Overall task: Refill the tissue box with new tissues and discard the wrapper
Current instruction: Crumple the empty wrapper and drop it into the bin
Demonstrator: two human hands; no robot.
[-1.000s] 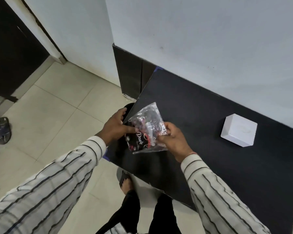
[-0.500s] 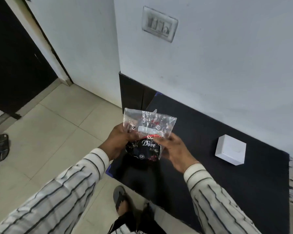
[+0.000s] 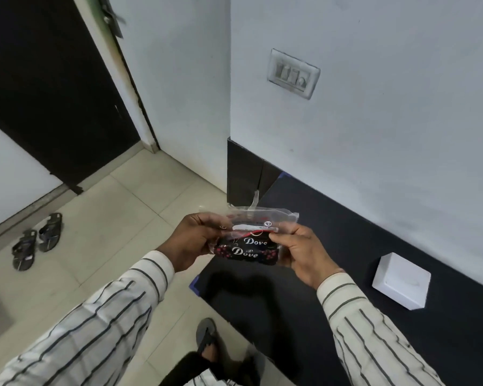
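Note:
I hold a clear plastic tissue pack with a black printed lower half reading "Dove" in front of me, above the left end of the black table. My left hand pinches its left top corner and my right hand grips its right side. A thin strip of the wrapper sticks up from the top edge. The white tissue box sits on the table to the right, apart from both hands.
A white wall with a switch plate rises behind the table. A dark doorway is at the left, with a pair of sandals on the tiled floor. My sandalled foot stands by the table's front edge.
The view has tilted up. Both hands have lifted the pack and turned it flat toward me, and the grip has shifted to its upper corners.

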